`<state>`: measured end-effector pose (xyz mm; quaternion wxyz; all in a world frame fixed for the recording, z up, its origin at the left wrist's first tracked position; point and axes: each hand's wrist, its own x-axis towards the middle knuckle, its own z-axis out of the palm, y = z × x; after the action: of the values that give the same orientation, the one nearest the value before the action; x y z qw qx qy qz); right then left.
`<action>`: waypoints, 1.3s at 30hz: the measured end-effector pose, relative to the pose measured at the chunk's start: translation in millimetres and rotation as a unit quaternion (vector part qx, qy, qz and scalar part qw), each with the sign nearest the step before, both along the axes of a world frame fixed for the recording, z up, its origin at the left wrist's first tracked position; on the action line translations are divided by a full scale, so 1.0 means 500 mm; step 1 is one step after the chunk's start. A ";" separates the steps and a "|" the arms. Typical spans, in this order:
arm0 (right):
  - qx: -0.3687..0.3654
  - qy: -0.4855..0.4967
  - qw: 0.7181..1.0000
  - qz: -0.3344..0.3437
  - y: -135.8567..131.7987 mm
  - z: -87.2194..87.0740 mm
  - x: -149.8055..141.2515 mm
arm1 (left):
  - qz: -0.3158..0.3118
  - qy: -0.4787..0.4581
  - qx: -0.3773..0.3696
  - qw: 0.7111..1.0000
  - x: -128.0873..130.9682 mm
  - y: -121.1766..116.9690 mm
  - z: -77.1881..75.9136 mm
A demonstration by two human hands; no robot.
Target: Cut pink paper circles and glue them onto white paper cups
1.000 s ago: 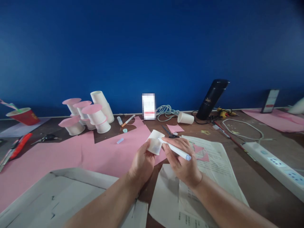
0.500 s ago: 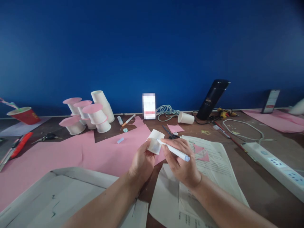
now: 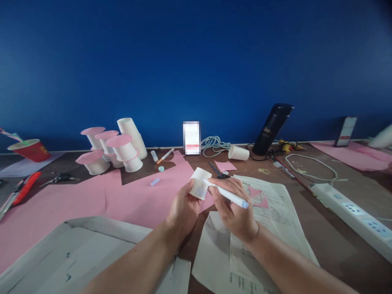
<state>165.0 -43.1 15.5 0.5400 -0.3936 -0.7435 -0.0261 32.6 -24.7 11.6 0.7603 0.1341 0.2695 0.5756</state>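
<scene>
reference: a clock face centred on the white paper cup (image 3: 198, 187), with twelve o'clock toward the blue wall (image 3: 196, 61).

the left hand (image 3: 183, 210) was at seven o'clock, its fingers closed around the cup, apparently to steady it at a tilt and present its side to the pen. the cup was held above the worktop (image 3: 323, 230), between both hands. the pen (image 3: 229, 196) extended toward four o'clock, its front end at the cup wall; tip contact could not be confirmed. the right hand (image 3: 235, 214), also at four o'clock, gripped the pen with its fingers near the front end, presumably for fine control.

surroundings: a red-handled tool (image 3: 27, 187) lay at nine o'clock, with a red cup (image 3: 33, 151) beyond it. a pink sheet (image 3: 67, 204) extended from nine o'clock toward the hands. cups with pink discs (image 3: 124, 153) stood stacked at ten o'clock, presumably set back for working room. a phone (image 3: 192, 136) stood upright at twelve o'clock, screen facing the person. scissors (image 3: 220, 175) lay at one o'clock, just beyond the right hand, the nearest obstruction. a black flask (image 3: 271, 128) leaned at two o'clock. printed sheets (image 3: 281, 204) lay at four o'clock; a power strip (image 3: 337, 201) bounded the three o'clock side.
</scene>
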 end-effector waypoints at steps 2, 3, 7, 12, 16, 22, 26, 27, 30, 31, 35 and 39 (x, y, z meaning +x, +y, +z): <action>0.006 0.012 1.000 -0.017 0.002 0.005 0.007 | 0.003 0.003 -0.003 1.000 0.000 0.003 -0.004; 0.007 0.017 0.999 -0.026 0.003 0.007 0.010 | 0.006 0.005 -0.008 1.000 0.000 0.004 -0.006; 0.011 0.014 0.999 -0.044 0.008 0.011 0.017 | 0.010 0.013 -0.018 1.000 -0.002 0.007 -0.012; 0.003 0.010 0.999 -0.048 0.008 0.007 0.013 | 0.003 0.005 -0.010 1.000 -0.001 0.005 -0.011; 0.001 0.011 0.999 -0.049 0.008 0.006 0.012 | 0.004 0.014 -0.009 1.000 0.000 0.003 -0.008; 0.011 -0.005 0.999 -0.048 0.009 0.009 0.012 | -0.001 0.015 -0.017 1.000 0.000 0.001 -0.007; 0.005 -0.009 0.998 -0.057 0.008 0.009 0.011 | -0.009 0.012 -0.020 1.000 0.000 0.000 -0.006; 0.003 -0.011 0.998 -0.059 0.008 0.009 0.011 | -0.009 0.012 -0.015 1.000 0.000 0.000 -0.006; 0.000 -0.016 0.998 -0.060 0.007 0.009 0.012 | -0.010 0.015 -0.005 1.000 0.000 -0.001 -0.005; 0.001 -0.017 0.998 -0.060 0.007 0.009 0.012 | -0.011 0.016 -0.005 1.000 0.000 -0.001 -0.004; 0.006 -0.018 0.998 -0.064 0.007 0.009 0.012 | -0.016 0.015 -0.016 1.000 -0.002 -0.002 0.000; 0.011 -0.017 0.998 -0.067 0.007 0.010 0.012 | -0.006 0.010 -0.023 1.000 -0.004 -0.001 0.001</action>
<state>170.8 -39.4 20.5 0.5285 -0.4364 -0.7241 -0.0770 30.6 -25.3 12.3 0.7639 0.1235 0.2896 0.5633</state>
